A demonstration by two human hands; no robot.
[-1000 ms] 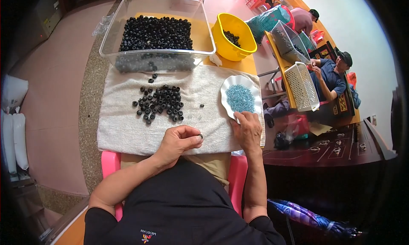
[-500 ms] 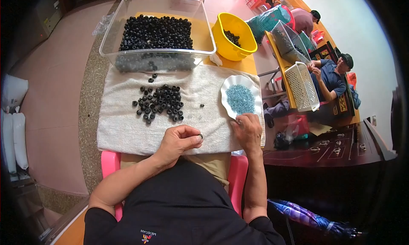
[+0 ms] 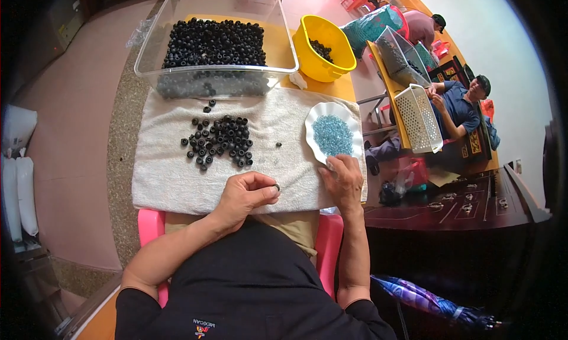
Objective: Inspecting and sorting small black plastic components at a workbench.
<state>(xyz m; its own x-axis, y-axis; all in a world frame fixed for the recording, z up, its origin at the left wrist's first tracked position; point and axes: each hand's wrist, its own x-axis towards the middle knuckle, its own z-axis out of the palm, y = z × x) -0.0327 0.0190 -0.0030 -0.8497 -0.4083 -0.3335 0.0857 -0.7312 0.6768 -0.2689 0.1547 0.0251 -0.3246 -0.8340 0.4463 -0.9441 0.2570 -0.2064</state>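
Between thumb and forefinger, my left hand [image 3: 245, 192] pinches a small dark round piece [image 3: 277, 187], close to the towel's near edge. Fingers curled together, my right hand [image 3: 343, 177] rests at the near rim of a white scalloped dish [image 3: 313, 121]; what its fingertips hold, if anything, is hidden. Pale blue, clear bead-like pieces [image 3: 332, 134] fill the dish. Left of centre lies a loose pile of black ring-shaped pieces [image 3: 222, 140] on the white towel [image 3: 160, 180]. One small dark piece [image 3: 278, 144] sits alone between pile and dish.
A large clear bin [image 3: 219, 72] of black pieces stands beyond the towel, beside a yellow tub [image 3: 310, 62] with more of them. To the right, a co-worker [image 3: 458, 106] sits near a white perforated basket [image 3: 418, 118]. A folded umbrella [image 3: 420, 298] lies at lower right.
The whole view has shifted very slightly. My left hand keeps its pinch, and the right hand stays by the dish with its fingers moved a little.
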